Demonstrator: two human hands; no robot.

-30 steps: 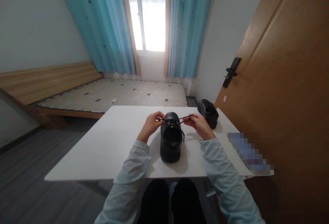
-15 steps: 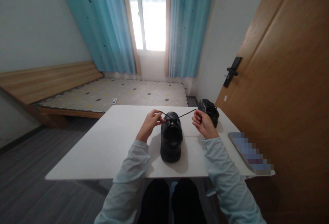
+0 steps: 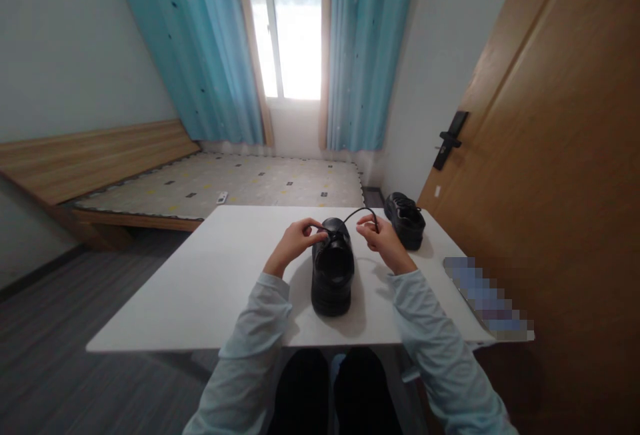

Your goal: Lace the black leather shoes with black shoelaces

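I see a black shoe (image 3: 333,272) standing upright near the middle of the white counter (image 3: 210,288), heel toward me and toe pointing at the window. My left hand (image 3: 295,240) rests against the shoe's left side near the top eyelets, its fingers (image 3: 311,225) pressed together on one end of the black lace (image 3: 357,212). My right hand (image 3: 383,240) sits just right of the shoe, fingers pinching the other end, so the lace arcs up in a loop between both hands. A second black shoe (image 3: 406,220) lies at the counter's far right corner, well apart. A blurred flat object (image 3: 487,298) lies along the right edge.
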